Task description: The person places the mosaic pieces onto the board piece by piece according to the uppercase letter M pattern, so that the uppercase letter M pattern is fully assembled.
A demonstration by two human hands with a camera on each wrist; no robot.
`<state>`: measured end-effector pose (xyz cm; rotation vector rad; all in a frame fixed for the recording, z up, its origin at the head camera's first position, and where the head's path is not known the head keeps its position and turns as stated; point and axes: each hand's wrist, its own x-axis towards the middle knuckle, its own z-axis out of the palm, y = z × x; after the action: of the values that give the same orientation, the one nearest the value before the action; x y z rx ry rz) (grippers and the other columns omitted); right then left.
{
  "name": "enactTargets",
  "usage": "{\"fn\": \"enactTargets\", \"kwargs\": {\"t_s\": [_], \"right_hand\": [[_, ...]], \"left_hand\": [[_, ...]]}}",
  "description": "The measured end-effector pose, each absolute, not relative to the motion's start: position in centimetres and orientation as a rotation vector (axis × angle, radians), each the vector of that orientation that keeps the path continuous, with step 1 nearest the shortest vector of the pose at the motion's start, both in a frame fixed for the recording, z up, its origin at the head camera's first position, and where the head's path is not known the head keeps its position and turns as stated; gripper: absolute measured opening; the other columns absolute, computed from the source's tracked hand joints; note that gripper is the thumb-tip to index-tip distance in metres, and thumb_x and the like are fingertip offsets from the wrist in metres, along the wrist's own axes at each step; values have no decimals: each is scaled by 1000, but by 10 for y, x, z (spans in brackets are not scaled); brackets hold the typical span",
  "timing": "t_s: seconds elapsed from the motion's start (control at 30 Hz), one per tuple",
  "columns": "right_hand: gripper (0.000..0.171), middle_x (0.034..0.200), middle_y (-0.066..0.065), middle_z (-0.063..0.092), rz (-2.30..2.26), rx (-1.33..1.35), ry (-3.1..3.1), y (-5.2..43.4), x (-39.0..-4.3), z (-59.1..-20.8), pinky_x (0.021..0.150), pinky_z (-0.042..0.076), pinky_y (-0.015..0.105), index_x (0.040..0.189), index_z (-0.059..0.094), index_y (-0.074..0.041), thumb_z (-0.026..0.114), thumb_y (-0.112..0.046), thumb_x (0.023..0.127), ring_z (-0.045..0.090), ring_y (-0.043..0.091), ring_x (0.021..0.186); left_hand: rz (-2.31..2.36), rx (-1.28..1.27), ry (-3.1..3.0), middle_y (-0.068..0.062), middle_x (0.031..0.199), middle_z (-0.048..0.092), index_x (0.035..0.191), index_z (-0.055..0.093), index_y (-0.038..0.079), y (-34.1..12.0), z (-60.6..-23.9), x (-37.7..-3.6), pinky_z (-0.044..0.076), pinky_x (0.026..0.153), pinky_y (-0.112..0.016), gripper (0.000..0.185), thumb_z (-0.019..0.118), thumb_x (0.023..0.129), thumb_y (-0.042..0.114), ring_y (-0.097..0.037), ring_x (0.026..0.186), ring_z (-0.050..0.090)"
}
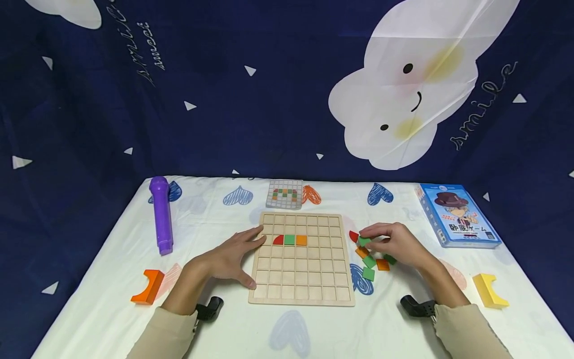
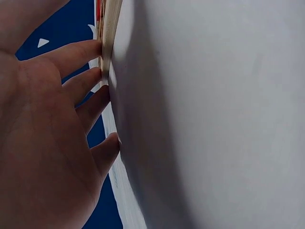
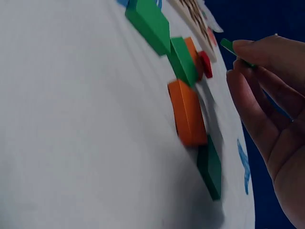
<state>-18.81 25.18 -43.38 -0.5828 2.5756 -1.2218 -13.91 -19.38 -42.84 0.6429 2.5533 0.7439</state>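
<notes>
Navy backdrop [image 1: 224, 99] (cloud-printed) behind white tablecloth [image 1: 215, 219].

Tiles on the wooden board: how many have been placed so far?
3, side by side in the board's third row: a red quarter-round tile, a green square tile, then an orange square tile. None seems hidden.

1. A purple toy microphone [image 1: 161, 215] is lying at the table's left.
2. An orange arch block [image 1: 149, 287] is sitting at the near left.
3. A yellow arch block [image 1: 489, 290] is sitting at the near right.
4. A blue game box [image 1: 458, 215] is lying at the far right.
</notes>
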Motion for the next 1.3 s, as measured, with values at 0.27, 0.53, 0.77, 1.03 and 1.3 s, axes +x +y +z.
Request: {"fn": "enactTargets", "kwargs": {"t_s": [0.27, 0.53, 0.77, 1.03, 1.3], "right_hand": [[24, 122, 10, 76, -1248, -559, 2551, 234, -189, -435, 77, 60, 20, 112, 80, -15, 79, -17, 88, 69, -2, 95], [25, 117, 7, 78, -1226, -607, 2545, 215, -189, -437, 70, 60, 22, 111, 80, -18, 81, -21, 87, 69, 1, 87], [26, 118, 5, 78, -1209, -689, 2548, 195, -192, -439, 67, 56, 20, 111, 80, -18, 82, -20, 86, 66, 3, 87], [25, 119, 6, 77, -1230, -728, 2512, 166, -197, -436, 80, 57, 18, 112, 80, -16, 81, -18, 86, 70, 17, 106], [25, 116, 5, 78, -1222, -728, 2516, 152, -198, -438, 83, 58, 17, 111, 80, -14, 81, -14, 86, 71, 17, 105]], "left_hand": [[747, 641, 2555, -11, 173, 15, 157, 37, 5, -192, -428, -139, 24, 125, -64, 116, 94, 63, 42, -41, 158, 18], [736, 648, 2568, -11, 173, 15, 157, 38, 5, -192, -428, -138, 25, 125, -63, 116, 94, 63, 43, -41, 158, 19], [733, 647, 2566, -10, 173, 15, 157, 37, 6, -192, -428, -138, 25, 125, -63, 116, 94, 64, 42, -40, 158, 19], [725, 624, 2571, -11, 173, 15, 157, 37, 6, -193, -426, -138, 25, 125, -63, 115, 94, 64, 41, -40, 158, 19], [735, 631, 2560, -11, 173, 15, 157, 37, 5, -193, -426, -139, 25, 125, -64, 115, 94, 64, 41, -41, 158, 18]]}}
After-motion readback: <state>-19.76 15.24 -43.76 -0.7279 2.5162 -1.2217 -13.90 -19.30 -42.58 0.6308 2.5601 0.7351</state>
